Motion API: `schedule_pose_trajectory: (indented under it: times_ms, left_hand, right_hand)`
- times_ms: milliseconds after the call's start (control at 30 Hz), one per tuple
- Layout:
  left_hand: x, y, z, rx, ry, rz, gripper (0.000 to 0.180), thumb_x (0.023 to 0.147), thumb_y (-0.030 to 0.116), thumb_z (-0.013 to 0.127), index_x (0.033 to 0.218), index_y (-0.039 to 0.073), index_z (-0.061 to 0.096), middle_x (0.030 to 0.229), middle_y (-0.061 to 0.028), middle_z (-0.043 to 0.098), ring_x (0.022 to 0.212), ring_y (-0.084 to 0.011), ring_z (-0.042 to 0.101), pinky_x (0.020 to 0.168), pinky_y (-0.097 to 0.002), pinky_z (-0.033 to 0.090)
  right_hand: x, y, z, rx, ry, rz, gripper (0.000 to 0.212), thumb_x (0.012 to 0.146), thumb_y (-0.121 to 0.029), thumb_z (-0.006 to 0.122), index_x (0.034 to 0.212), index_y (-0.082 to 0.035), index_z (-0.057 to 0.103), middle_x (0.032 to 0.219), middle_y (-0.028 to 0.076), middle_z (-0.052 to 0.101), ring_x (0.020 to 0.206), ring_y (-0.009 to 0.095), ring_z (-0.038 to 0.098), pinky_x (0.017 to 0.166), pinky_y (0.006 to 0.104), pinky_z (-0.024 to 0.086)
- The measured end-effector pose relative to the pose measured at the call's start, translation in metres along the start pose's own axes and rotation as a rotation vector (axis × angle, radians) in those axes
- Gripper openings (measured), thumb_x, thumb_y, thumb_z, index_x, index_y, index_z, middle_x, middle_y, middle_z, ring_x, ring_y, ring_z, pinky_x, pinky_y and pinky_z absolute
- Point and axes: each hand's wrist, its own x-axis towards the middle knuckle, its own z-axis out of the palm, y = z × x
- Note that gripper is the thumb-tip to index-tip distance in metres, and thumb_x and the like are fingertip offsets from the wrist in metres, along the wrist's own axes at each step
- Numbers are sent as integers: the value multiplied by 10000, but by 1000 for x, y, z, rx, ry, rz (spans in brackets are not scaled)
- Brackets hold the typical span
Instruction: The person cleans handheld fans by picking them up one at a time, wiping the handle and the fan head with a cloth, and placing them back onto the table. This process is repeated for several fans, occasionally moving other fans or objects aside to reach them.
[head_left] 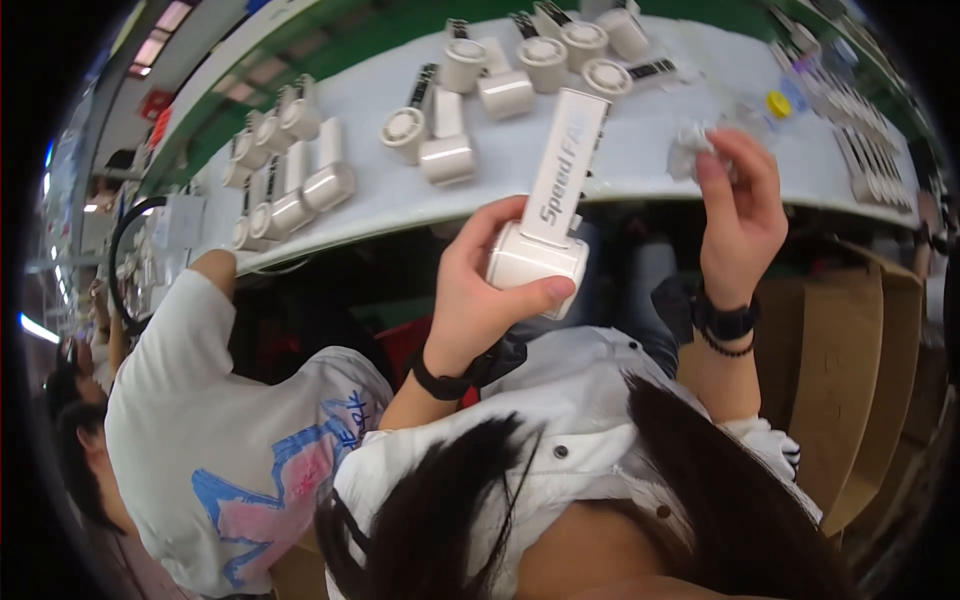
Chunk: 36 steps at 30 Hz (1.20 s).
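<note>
My left hand (492, 268) is wrapped round the wide, rounded head of a white handheld fan (563, 165). The fan is tilted, with its flat handle pointing up and away and dark printed lettering along it. Small dark parts show along the handle's right edge. Over the front of the table, my right hand (742, 205) pinches a crumpled whitish wad (688, 152) between thumb and forefinger. Whether this wad is cloth or thin plastic is hard to make out.
White fan units (447, 160) stand in groups on the white table (375, 215). Clear bottles, one with a yellow cap (778, 104), sit at the right near rows of slim white parts (872, 168). Cardboard boxes (835, 370) are at my right; a person in a white shirt (215, 430) sits at my left.
</note>
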Motion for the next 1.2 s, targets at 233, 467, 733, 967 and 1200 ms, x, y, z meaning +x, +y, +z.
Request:
schedule_pose_trajectory:
  times_ms: [233, 467, 733, 967, 1200]
  left_hand:
    - [-9, -5, 22, 211, -25, -37, 668, 584, 137, 842, 1145, -6, 510, 1009, -59, 523, 924, -146, 539, 813, -275, 444]
    - [-18, -2, 29, 208, -23, -49, 662, 546, 159, 851, 1100, -7, 529, 968, -60, 473, 884, -158, 504, 803, -269, 419]
    - [-13, -3, 24, 309, -84, 80, 647, 540, 156, 847, 1088, -13, 549, 957, -62, 476, 873, -165, 496, 789, -265, 410]
    - [-21, -1, 25, 348, -132, 102, 650, 539, 145, 842, 1096, -18, 550, 956, -68, 476, 874, -159, 493, 790, -259, 410]
    - [-19, 2, 25, 260, -100, -1, 634, 543, 138, 838, 1085, -21, 550, 956, -65, 473, 870, -155, 494, 790, -254, 408]
  right_hand:
    - [-5, -12, 7, -229, -297, -467, 242, 624, 42, 675, 848, -50, 679, 836, 47, 668, 711, 207, 561, 760, 295, 424]
    - [-24, -21, 2, -375, -228, -479, 263, 596, 41, 680, 829, -83, 688, 809, 16, 674, 730, 204, 551, 782, 307, 386]
    - [-26, -16, -2, -388, -115, -460, 302, 605, 53, 693, 870, -92, 674, 846, 39, 635, 786, 214, 533, 743, 310, 415]
    - [-26, -16, -11, -362, -51, -467, 291, 649, 91, 691, 900, -53, 659, 873, 77, 603, 763, 206, 537, 662, 281, 446]
    - [-26, -10, -13, -262, -174, -498, 257, 675, 89, 710, 900, -20, 650, 873, 90, 586, 726, 196, 560, 593, 248, 459]
